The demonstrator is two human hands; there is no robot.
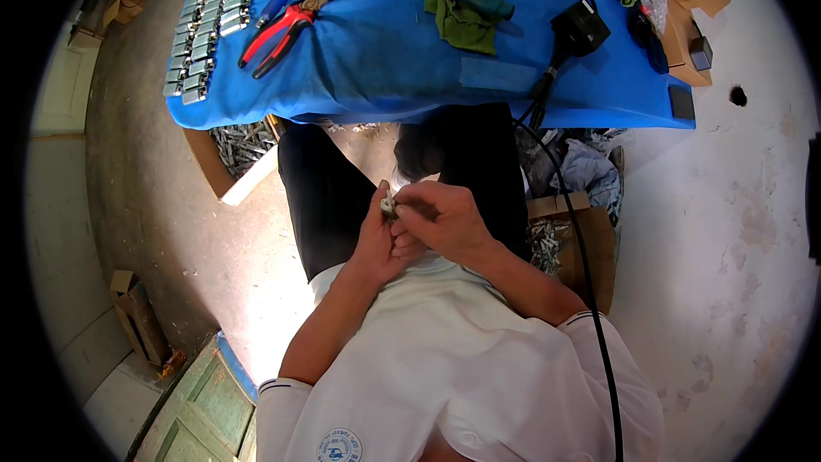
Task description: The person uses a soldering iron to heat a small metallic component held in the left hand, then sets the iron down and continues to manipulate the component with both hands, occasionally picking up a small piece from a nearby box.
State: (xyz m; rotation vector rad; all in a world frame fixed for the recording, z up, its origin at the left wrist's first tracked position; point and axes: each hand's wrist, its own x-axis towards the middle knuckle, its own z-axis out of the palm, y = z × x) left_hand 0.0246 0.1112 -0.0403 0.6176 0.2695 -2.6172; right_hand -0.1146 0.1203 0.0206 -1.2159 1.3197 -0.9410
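Pale wall over on the right, patchy, dark hole in it | dull brownish floor, bright light on it | blue-covered table | green panelled furniture down left

Small grey-white part, partly hidden, held between both hands.

Small metal part: mostly covered by the fingers of left hand and right hand; details too small to tell.
Metal pieces, rows along left edge of blue-covered table: cut off by upper picture edge.
Green cloth: partly under screwdriver handle.
Carton of metal strips, below near left corner: partly hidden by tabletop.
Black cable: cut off at lower picture edge.
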